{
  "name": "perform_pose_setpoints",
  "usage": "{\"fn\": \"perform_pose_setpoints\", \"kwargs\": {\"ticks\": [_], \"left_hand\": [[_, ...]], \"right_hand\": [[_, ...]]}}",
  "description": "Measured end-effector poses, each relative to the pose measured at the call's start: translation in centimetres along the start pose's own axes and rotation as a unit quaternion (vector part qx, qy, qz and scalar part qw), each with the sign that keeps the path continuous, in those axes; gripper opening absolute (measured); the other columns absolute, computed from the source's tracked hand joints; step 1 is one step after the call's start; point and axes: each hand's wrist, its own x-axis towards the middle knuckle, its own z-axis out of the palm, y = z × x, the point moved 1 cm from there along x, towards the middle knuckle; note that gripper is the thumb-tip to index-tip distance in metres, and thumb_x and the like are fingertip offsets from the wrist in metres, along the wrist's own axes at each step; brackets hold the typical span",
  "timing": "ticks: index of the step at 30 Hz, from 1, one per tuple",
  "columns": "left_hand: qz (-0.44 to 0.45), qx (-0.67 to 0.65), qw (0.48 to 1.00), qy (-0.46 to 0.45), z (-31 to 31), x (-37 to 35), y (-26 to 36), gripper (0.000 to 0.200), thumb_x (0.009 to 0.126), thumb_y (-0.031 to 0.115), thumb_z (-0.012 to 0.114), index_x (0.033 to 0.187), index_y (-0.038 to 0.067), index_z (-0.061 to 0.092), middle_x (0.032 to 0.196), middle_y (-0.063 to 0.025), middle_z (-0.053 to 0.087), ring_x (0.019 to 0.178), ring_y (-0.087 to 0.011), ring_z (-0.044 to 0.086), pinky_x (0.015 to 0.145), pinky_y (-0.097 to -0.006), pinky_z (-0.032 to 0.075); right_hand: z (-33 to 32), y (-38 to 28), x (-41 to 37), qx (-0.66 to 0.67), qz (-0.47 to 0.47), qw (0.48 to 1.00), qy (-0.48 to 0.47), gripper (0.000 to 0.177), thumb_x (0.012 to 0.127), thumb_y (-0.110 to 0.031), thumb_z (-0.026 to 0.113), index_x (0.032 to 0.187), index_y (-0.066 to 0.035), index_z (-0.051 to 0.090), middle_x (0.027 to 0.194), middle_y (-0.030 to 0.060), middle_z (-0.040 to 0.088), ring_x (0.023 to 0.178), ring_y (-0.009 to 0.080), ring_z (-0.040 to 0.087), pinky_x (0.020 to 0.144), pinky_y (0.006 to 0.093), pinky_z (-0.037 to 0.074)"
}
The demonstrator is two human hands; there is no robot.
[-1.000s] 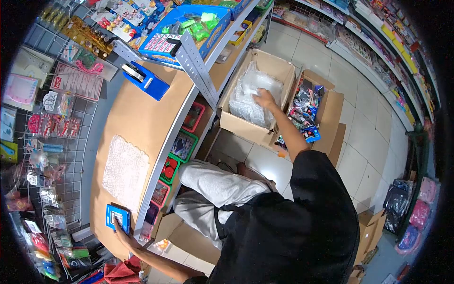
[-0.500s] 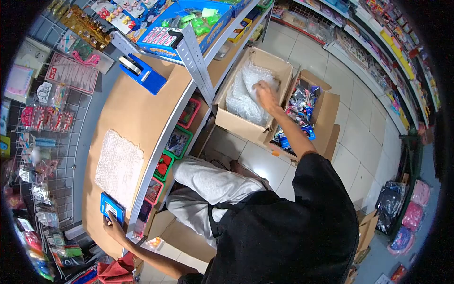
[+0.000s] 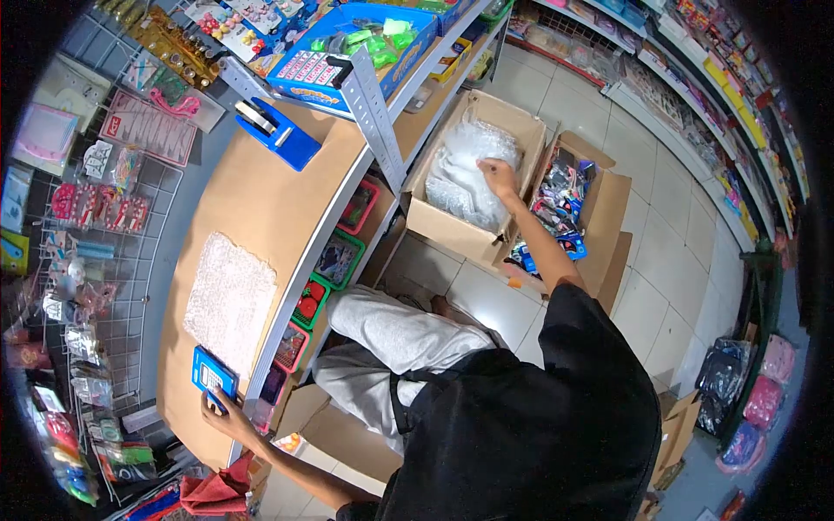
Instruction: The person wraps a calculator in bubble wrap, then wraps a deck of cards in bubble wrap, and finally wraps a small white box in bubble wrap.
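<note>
My left hand (image 3: 226, 418) is at the near end of the curved wooden counter (image 3: 261, 191), closed on the edge of a blue calculator box (image 3: 215, 375). That box rests against the lower edge of a sheet of bubble wrap (image 3: 229, 295) spread flat on the counter. Over on the right, my right hand (image 3: 498, 179) reaches into an open cardboard box (image 3: 452, 227) of crumpled bubble wrap (image 3: 469, 165). Its fingers are pinched on the wrap there, and the fingertips are partly hidden.
A blue tape dispenser (image 3: 280, 135) stands farther up the counter, below a shelf post (image 3: 372, 117). Beside the bubble wrap box is a carton of small packaged goods (image 3: 560, 204). Colored baskets (image 3: 339, 258) line the shelf under the counter. Hanging goods cover a wire rack (image 3: 143, 300) at left.
My right hand has drawn back slightly toward me within the box, and the loose bubble wrap has shifted. My left hand stays on the calculator box. The whole view has shifted a little.
</note>
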Motion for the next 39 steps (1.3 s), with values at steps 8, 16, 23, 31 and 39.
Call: {"fn": "perform_pose_setpoints", "kwargs": {"ticks": [8, 16, 23, 31, 39], "left_hand": [[-0.062, -0.087, 0.993, 0.04, 1.3, -1.0, -0.2, 0.046, 0.1, 0.036, 0.063, 0.125, -0.003, 0.058, 0.112, -0.0169, 0.055, 0.095, -0.0255, 0.056, 0.082, -0.038, 0.05], [-0.084, -0.109, 0.99, 0.033, 1.7, -1.1, -0.5, 0.048, 0.101, 0.036, 0.06, 0.124, -0.006, 0.057, 0.114, -0.0192, 0.058, 0.098, -0.0273, 0.058, 0.088, -0.0399, 0.048], [-0.039, -0.067, 0.996, 0.055, 1.4, -1.3, 0.5, 0.049, 0.102, 0.036, 0.058, 0.125, -0.007, 0.057, 0.118, -0.0221, 0.059, 0.103, -0.0314, 0.059, 0.092, -0.0419, 0.047], [-0.049, -0.061, 0.995, 0.053, 1.6, -1.5, 0.7, 0.049, 0.103, 0.036, 0.056, 0.125, -0.008, 0.056, 0.119, -0.0241, 0.06, 0.107, -0.0343, 0.059, 0.096, -0.0429, 0.046], [0.009, -0.018, 0.997, 0.074, 1.6, -1.5, 0.6, 0.045, 0.102, 0.033, 0.055, 0.122, -0.007, 0.059, 0.117, -0.0243, 0.063, 0.105, -0.0367, 0.06, 0.095, -0.0445, 0.045]], "right_hand": [[-2.8, 1.4, 3.0, 0.311, 0.17, 0.934, 0.039, 0.046, 0.095, -0.038, 0.067, 0.12, 0.001, 0.07, 0.113, 0.0052, 0.07, 0.101, 0.0144, 0.061, 0.091, 0.0288, 0.046], [-3.8, -0.7, 2.2, 0.156, 0.007, 0.986, -0.051, 0.043, 0.098, -0.038, 0.062, 0.116, 0.0, 0.071, 0.111, 0.0054, 0.072, 0.103, 0.0149, 0.062, 0.095, 0.029, 0.046], [-4.7, -4.4, 1.0, 0.102, -0.136, 0.985, 0.041, 0.034, 0.099, -0.033, 0.059, 0.112, -0.005, 0.074, 0.099, 0.0138, 0.075, 0.094, 0.0168, 0.068, 0.086, 0.0309, 0.049], [-5.9, -8.6, 1.5, 0.146, -0.193, 0.97, 0.011, 0.036, 0.1, -0.031, 0.059, 0.106, 0.001, 0.072, 0.088, 0.011, 0.073, 0.08, 0.013, 0.061, 0.077, 0.0304, 0.049], [-7.8, -7.9, 2.7, 0.272, -0.066, 0.953, 0.116, 0.036, 0.101, -0.032, 0.057, 0.108, 0.001, 0.07, 0.087, 0.0101, 0.07, 0.082, 0.0127, 0.059, 0.076, 0.0306, 0.048]]}}
